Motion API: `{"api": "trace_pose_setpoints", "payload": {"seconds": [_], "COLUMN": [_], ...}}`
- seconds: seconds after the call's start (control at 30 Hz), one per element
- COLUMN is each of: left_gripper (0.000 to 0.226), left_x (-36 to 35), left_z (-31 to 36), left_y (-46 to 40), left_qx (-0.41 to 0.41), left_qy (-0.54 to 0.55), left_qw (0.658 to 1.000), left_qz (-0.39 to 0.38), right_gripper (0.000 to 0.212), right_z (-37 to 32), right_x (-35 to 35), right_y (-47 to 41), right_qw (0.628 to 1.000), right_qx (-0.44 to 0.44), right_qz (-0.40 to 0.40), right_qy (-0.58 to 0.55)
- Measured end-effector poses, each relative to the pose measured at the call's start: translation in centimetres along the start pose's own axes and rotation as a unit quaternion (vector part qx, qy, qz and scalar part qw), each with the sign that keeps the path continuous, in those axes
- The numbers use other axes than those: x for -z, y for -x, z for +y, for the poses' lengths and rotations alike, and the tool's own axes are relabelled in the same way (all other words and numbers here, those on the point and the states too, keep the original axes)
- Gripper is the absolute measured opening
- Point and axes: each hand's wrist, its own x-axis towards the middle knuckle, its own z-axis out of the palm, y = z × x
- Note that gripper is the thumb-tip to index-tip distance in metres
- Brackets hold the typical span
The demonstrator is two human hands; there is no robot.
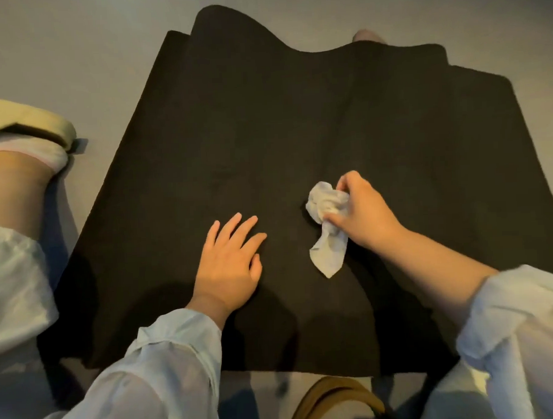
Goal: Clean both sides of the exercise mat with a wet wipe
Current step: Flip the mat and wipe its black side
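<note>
A black exercise mat (pixel 296 119) lies spread on the grey floor, its far end folded over in wavy layers. My left hand (pixel 230 262) rests flat on the near part of the mat with fingers straight and spread. To its right, my right hand (pixel 361 212) grips a crumpled white wet wipe (pixel 328 226) and holds it against the mat. A loose tail of the wipe trails toward me.
A bare leg with a sock and a cream slipper (pixel 27 122) lies on the floor left of the mat. A tan strap or bag (pixel 334 400) shows at the bottom edge. Grey floor (pixel 71 44) surrounds the mat.
</note>
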Motion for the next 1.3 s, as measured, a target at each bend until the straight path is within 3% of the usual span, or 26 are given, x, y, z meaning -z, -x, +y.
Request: {"api": "trace_pose_setpoints", "payload": {"seconds": [0.17, 0.3, 0.33, 0.43, 0.47, 0.63, 0.87, 1.1, 1.3], "left_gripper": [0.039, 0.035, 0.035, 0.037, 0.041, 0.042, 0.042, 0.034, 0.041], "left_x": [-0.2, -0.3, -0.3, -0.3, -0.3, -0.4, -0.5, -0.5, -0.5], "left_z": [-0.1, -0.1, -0.1, -0.3, -0.3, -0.4, -0.3, -0.3, -0.2], "left_y": [0.0, -0.4, -0.4, -0.4, -0.4, -0.3, -0.5, -0.4, -0.2], "left_qx": [-0.002, 0.006, 0.009, 0.013, 0.013, 0.005, 0.005, 0.007, 0.006], "left_qy": [0.028, 0.008, 0.004, -0.009, -0.01, -0.02, -0.012, -0.011, -0.007], "left_qw": [0.998, 1.0, 1.0, 1.0, 1.0, 1.0, 1.0, 1.0, 1.0], "left_qz": [0.048, 0.026, 0.021, 0.015, 0.01, 0.008, 0.017, 0.024, 0.03], "right_gripper": [0.035, 0.038, 0.043, 0.087, 0.09, 0.072, 0.062, 0.063, 0.067], "right_z": [0.4, 1.4, 1.5, 2.2, 2.3, 1.2, 0.3, 0.0, 0.6], "right_x": [1.1, -1.0, -1.7, -2.8, -3.0, -3.1, -4.4, -4.2, -6.9], "right_y": [-6.3, -7.7, -7.5, -6.7, -6.9, -9.0, -10.4, -6.4, 1.5], "right_qw": [0.995, 0.977, 0.97, 0.931, 0.924, 0.925, 0.91, 0.904, 0.847], "right_qx": [0.039, 0.111, 0.12, 0.129, 0.127, 0.079, 0.039, 0.135, 0.284], "right_qz": [0.081, 0.01, -0.009, -0.078, -0.087, -0.093, -0.112, -0.164, -0.169], "right_qy": [0.035, 0.18, 0.21, 0.333, 0.351, 0.359, 0.397, 0.371, 0.416]}}
